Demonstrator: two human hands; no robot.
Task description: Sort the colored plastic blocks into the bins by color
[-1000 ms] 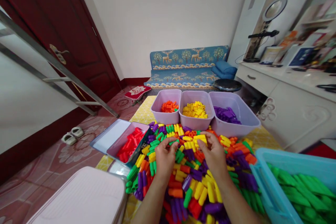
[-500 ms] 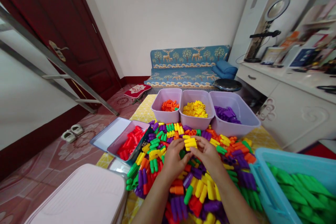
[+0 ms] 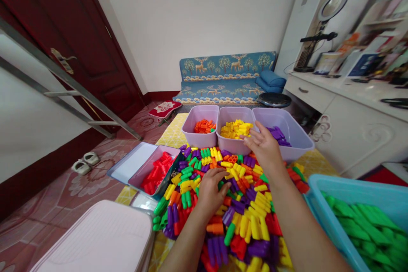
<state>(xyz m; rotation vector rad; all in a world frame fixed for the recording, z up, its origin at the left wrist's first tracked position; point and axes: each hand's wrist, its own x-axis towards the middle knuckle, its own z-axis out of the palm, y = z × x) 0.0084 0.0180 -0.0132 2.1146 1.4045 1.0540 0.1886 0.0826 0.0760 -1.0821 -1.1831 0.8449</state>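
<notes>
My right hand (image 3: 263, 144) is over the front right rim of the middle lilac bin (image 3: 237, 142), its fingers spread apart. Yellow plastic building pieces (image 3: 235, 129) fill the bottom of that bin, some close to my fingertips. My left hand (image 3: 213, 191) hovers low over a mixed pile of plastic pieces (image 3: 251, 204) in yellow, purple, green, orange and red. Its fingers are curved with the thumb apart, and nothing held shows between them. A dark green piece (image 3: 220, 185) shows in the gap by the thumb; whether it touches the hand is unclear.
An orange-filled lilac bin (image 3: 200, 138) and a purple-filled one (image 3: 296, 151) flank the middle bin. A tin (image 3: 143, 176) of red pieces stands left, a turquoise tub (image 3: 318, 204) of green ones right. A pale pink lid (image 3: 102, 238) lies front left. Behind is a blue sofa (image 3: 219, 89).
My right hand has left the pile, moving forward and right to the middle bin, and has opened. The yellow piece held between both hands is out of them. My left hand has stayed nearly in place.
</notes>
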